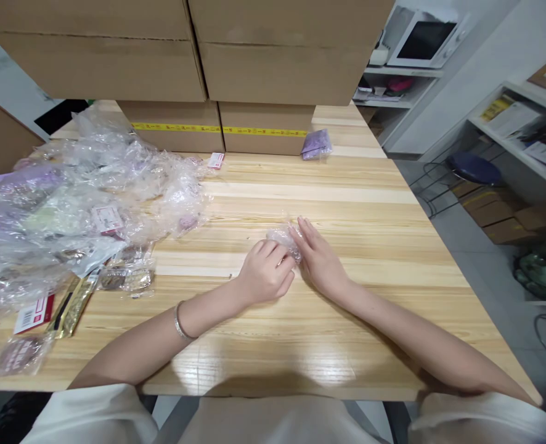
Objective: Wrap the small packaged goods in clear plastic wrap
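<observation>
A small packet in clear, crinkled plastic (282, 237) lies on the wooden table in front of me; what is inside it I cannot make out. My left hand (267, 270) is closed at its near left side, the fingers curled and pinching the plastic. Against the right side of the packet rests my right hand (320, 262), its fingers stretched out and lying nearly flat, touching the wrap. A bracelet (179, 320) circles my left wrist.
A large heap of clear plastic-bagged items (129, 185) covers the table's left side. Gold packaging (76, 305) and a round bagged item (21, 354) lie near the front left. Stacked cardboard boxes (264, 129) stand at the back, beside a purple packet (317, 143).
</observation>
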### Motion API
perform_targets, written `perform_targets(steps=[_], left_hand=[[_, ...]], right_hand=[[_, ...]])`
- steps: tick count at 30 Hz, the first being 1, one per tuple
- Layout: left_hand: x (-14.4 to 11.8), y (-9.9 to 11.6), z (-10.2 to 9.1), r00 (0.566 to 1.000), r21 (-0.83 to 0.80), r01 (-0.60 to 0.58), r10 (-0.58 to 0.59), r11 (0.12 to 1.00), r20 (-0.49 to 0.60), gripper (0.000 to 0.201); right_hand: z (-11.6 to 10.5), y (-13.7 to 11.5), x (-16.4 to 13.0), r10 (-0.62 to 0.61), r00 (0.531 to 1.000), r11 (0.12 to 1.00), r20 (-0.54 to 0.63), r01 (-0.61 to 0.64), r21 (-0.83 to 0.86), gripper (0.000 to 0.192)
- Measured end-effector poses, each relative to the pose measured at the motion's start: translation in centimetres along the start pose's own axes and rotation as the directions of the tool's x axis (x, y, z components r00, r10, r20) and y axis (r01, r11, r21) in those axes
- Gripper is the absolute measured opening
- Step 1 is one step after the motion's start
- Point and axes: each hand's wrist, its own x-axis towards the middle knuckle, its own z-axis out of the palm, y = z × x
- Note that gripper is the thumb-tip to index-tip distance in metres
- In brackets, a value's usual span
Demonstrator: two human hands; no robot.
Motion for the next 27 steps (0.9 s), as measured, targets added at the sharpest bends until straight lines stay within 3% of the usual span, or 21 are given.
perform_targets(steps=[2, 4, 7, 10, 15, 19, 22, 24, 27], left_hand=[[0.0, -0.7, -0.5, 0.997, 0.002, -0.073, 0.073, 0.997, -0.023, 0.032], [0.2, -1.4, -0.4, 0.997, -0.011, -0.076, 0.076, 0.997, 0.022, 0.052], [0.1, -2.1, 0.3, 0.981, -0.049, 0.026, -0.016, 0.998, 0.191, 0.077], [-0.3, -2.7, 0.7, 0.947, -0.097, 0.123, -0.088, 0.988, 0.308, 0.089], [-0.2, -4.7, -0.1, 0.91, -0.207, 0.123, -0.026, 0.971, 0.415, 0.082], [0.6, -6.0, -0.2, 0.929, -0.33, 0.16, -0.029, 0.93, 0.368, 0.057], [0.9, -6.2, 0.4, 0.938, -0.479, 0.314, -0.19, 0.82, 0.289, 0.05], [1.0, -6.0, 0.9, 0.905, -0.614, 0.426, -0.313, 0.664, 0.289, 0.047], [1.0, -6.0, 1.4, 0.851, -0.717, 0.488, -0.453, 0.498, 0.265, 0.045]], right_hand=[[-0.1, -0.1, 0.4, -0.052, 0.998, 0.998, 0.031, 0.053, -0.024, 0.065], [-0.3, -0.3, 0.7, -0.117, 0.989, 0.992, 0.087, 0.12, -0.032, 0.065], [-0.6, -0.2, 0.7, -0.174, 0.969, 0.982, 0.174, 0.184, -0.042, 0.074], [-1.0, 0.3, 0.6, -0.17, 0.959, 0.985, 0.225, 0.172, 0.011, 0.083], [-2.8, 2.2, 0.6, -0.14, 0.933, 0.921, 0.331, 0.0, 0.389, 0.081], [-3.8, 2.9, 0.7, -0.071, 0.943, 0.846, 0.327, -0.116, 0.52, 0.082], [-3.4, 2.5, 0.6, 0.033, 0.972, 0.912, 0.232, -0.124, 0.39, 0.085], [-2.7, 2.3, 0.6, 0.112, 0.976, 0.926, 0.184, -0.17, 0.338, 0.065], [-1.6, 3.3, 1.5, 0.282, 0.947, 0.811, 0.153, -0.321, 0.488, 0.04]])
